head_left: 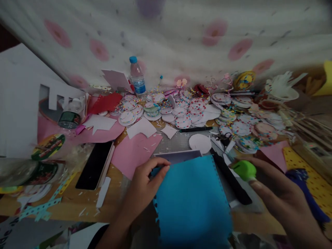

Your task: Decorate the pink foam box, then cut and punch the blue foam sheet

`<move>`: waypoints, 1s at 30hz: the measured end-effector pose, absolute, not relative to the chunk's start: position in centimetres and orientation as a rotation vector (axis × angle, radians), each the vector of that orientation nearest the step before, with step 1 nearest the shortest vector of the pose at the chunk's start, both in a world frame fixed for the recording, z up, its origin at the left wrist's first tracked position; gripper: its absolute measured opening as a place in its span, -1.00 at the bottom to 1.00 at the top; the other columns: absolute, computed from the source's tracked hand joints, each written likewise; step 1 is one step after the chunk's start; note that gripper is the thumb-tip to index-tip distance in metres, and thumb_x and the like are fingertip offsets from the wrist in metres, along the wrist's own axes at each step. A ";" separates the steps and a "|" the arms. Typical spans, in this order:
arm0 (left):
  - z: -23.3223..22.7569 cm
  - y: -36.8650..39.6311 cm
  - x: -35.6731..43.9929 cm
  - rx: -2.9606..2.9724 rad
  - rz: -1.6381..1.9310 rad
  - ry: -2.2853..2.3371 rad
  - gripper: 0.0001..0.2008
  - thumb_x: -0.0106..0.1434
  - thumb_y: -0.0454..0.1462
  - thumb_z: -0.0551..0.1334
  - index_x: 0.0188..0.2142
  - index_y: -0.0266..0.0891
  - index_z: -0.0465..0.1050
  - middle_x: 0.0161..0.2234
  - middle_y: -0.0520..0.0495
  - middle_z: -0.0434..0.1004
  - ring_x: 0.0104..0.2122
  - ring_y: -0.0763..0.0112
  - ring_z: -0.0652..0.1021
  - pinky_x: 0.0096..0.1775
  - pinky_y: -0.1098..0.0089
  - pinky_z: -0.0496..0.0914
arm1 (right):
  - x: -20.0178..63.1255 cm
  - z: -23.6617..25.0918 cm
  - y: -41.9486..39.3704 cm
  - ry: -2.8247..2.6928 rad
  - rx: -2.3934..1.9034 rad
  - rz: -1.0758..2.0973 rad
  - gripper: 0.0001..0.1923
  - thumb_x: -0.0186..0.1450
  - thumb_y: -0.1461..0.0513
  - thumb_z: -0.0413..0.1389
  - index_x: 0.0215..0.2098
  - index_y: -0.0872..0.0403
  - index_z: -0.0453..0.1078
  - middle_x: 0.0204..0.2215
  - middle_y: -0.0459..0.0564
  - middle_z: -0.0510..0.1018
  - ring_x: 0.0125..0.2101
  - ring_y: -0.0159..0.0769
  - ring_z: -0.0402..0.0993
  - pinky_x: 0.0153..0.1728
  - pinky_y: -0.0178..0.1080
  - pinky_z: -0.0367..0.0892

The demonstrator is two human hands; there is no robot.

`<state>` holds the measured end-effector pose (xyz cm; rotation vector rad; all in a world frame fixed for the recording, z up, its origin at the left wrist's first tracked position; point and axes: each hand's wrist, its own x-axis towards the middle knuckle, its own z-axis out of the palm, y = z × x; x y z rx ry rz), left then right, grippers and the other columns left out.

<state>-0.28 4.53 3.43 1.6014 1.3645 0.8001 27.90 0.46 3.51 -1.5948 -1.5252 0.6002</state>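
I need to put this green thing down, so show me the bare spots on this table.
Bare wood shows below the black phone, between the paper scraps at the left edge and the left hand. A small grey patch lies between the pink sheet and the white paper circle. The far side is crowded with printed paper circles.

My one camera sits on my head, looking forward and down across the cluttered wooden tabletop [77, 204] toward the white, pink-flowered cloth backdrop [181, 45]. It rides close above my hands, at the lower edge.
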 end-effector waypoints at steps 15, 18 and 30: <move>4.8 2.7 1.0 2.060 0.801 1.269 -0.84 0.37 -0.35 0.07 -0.13 -0.16 0.37 -0.25 -0.03 0.51 -0.23 0.38 0.52 -0.19 0.42 0.34 | 22.8 6.6 6.3 -2.250 -1.048 1.066 -0.59 0.33 0.13 0.09 0.14 -0.03 0.27 -0.02 0.05 0.47 0.01 -0.18 0.40 -0.01 -0.20 0.33; 4.9 2.8 1.0 2.056 0.790 1.276 -0.84 0.38 -0.36 0.06 -0.13 -0.16 0.37 -0.27 -0.02 0.50 -0.25 0.39 0.51 -0.20 0.43 0.34 | 22.8 6.6 6.3 -2.215 -1.096 1.086 -0.59 0.33 0.12 0.08 0.14 -0.04 0.26 -0.04 0.04 0.48 -0.02 -0.20 0.42 -0.04 -0.20 0.35; 4.6 2.9 1.1 2.046 0.754 1.242 -0.82 0.38 -0.35 0.03 -0.15 -0.17 0.38 -0.27 -0.04 0.49 -0.24 0.37 0.51 -0.20 0.39 0.35 | 22.9 6.9 6.8 -2.239 -1.076 1.108 -0.59 0.30 0.13 0.12 0.11 -0.06 0.29 -0.06 0.02 0.50 -0.04 -0.20 0.44 -0.06 -0.19 0.38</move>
